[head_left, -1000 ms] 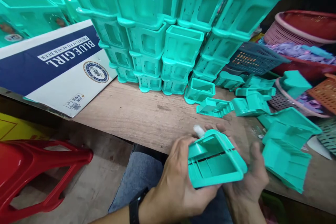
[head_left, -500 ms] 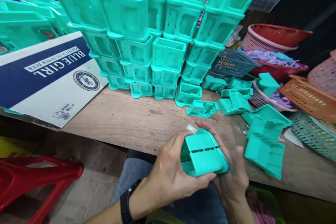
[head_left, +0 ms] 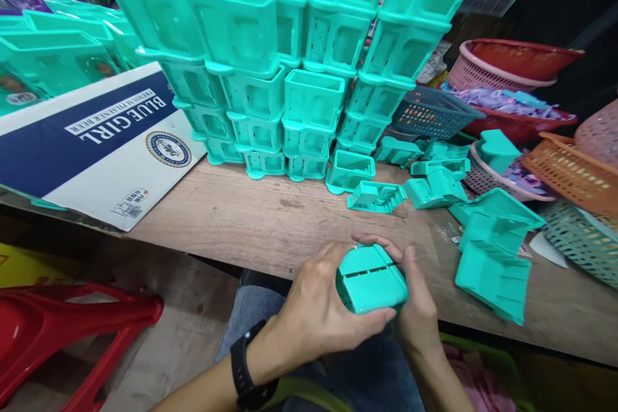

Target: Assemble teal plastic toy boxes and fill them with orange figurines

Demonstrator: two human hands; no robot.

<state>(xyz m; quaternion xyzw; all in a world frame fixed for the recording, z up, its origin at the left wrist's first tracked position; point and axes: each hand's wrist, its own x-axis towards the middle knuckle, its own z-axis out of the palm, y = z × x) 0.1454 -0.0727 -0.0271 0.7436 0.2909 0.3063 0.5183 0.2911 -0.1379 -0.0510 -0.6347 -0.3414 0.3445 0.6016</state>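
Note:
A turquoise plastic box-shaped part (head_left: 374, 280) with a dark slotted seam across its face is held over my lap, close to the table edge. My left hand (head_left: 321, 302) wraps round its left side, the thumb along the lower edge. On the far and right sides, my right hand (head_left: 418, 309) is closed against the same part, its thumb upright at the right end. The right fingertips show behind the part's top edge. Nearest on the table lie a turquoise ribbed piece (head_left: 377, 197) and an upright turquoise box (head_left: 351, 171).
Stacked turquoise boxes (head_left: 309, 103) rise at the back of the wooden table (head_left: 241, 219). A BLUE GIRL carton (head_left: 111, 148) leans at left. Loose turquoise pieces (head_left: 495, 277) and several baskets (head_left: 570, 167) crowd the right. A red stool (head_left: 96, 328) stands at lower left.
My right hand, blurred and partly off the part before, has closed in against its right end. The part has turned slightly, and the white bit at its top is mostly hidden now.

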